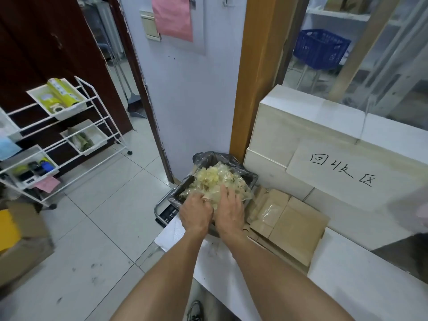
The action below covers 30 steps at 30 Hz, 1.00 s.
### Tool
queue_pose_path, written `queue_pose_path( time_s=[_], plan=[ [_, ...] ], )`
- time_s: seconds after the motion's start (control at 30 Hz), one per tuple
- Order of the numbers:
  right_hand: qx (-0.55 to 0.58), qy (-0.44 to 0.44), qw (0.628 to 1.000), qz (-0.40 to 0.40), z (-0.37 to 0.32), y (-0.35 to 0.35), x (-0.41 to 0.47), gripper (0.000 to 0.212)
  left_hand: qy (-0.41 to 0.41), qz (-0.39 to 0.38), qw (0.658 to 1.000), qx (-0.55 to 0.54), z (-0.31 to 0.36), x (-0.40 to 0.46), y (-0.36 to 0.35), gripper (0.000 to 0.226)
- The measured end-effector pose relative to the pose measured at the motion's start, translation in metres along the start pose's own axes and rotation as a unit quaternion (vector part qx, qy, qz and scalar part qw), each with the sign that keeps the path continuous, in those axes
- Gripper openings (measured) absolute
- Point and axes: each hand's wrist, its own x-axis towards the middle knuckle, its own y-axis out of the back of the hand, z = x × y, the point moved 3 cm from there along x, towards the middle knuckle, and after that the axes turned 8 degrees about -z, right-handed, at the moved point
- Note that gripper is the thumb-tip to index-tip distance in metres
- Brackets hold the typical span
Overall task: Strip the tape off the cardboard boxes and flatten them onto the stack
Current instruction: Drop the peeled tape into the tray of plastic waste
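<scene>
Crumpled yellowish tape wad [214,179] under both my hands.
My left hand [196,213] pinches it; my right hand [229,208] presses flat, above the black-lined bin [249,176], flattened brown cardboard stack [291,224] beside it.

White wire rack [69,140] with trays at left; blue crate [320,48] behind glass.

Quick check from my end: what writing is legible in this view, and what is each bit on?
"回收区": handwritten in black on the white sheet on the white boxes.
Pink paper on the wall: too blurred to read.
Yellow rolls on the wire rack: labels too small to read.
</scene>
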Motion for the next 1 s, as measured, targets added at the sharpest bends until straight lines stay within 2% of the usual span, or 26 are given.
queue_pose_path(
  time_s=[0.17, 0.23, 0.4, 0.47, 0.57, 0.63, 0.7, 0.77, 0.83, 1.0],
  plan=[
    [0.000, -0.049, 0.999, -0.002, -0.007, 0.006, 0.032, 0.050, -0.015, -0.026, 1.000, 0.005, 0.007, 0.030, 0.001, 0.013],
    [0.042, -0.083, 0.996, -0.008, -0.009, 0.006, 0.042, 0.046, -0.004, -0.040, 0.999, 0.008, 0.009, 0.041, -0.001, 0.016],
    [0.034, -0.072, 0.996, -0.031, -0.009, -0.004, 0.060, 0.053, 0.024, -0.095, 0.994, 0.043, 0.006, 0.060, -0.009, 0.023],
    [0.038, -0.105, 0.994, -0.016, -0.013, -0.006, 0.065, 0.040, 0.040, -0.099, 0.994, 0.029, 0.001, 0.063, -0.010, 0.022],
    [0.004, -0.106, 0.994, -0.033, -0.022, -0.011, 0.074, 0.019, -0.004, -0.073, 0.997, 0.032, -0.004, 0.058, -0.009, 0.046],
    [-0.011, -0.107, 0.994, -0.035, -0.023, -0.015, 0.077, 0.021, -0.069, -0.042, 0.995, 0.060, -0.007, 0.053, -0.010, 0.052],
    [-0.012, -0.109, 0.993, -0.031, -0.023, -0.018, 0.078, 0.024, -0.122, -0.011, 0.988, 0.094, -0.010, 0.051, -0.010, 0.043],
    [-0.007, -0.114, 0.993, -0.029, -0.021, -0.018, 0.075, 0.025, -0.170, -0.012, 0.977, 0.126, -0.010, 0.051, -0.011, 0.032],
    [-0.003, -0.118, 0.993, -0.025, -0.017, -0.016, 0.072, 0.028, -0.210, -0.027, 0.965, 0.157, -0.009, 0.050, -0.015, 0.032],
    [0.041, -0.103, 0.994, -0.026, -0.009, -0.006, 0.057, 0.048, -0.182, -0.092, 0.962, 0.182, -0.009, 0.047, -0.024, 0.043]
  ],
)
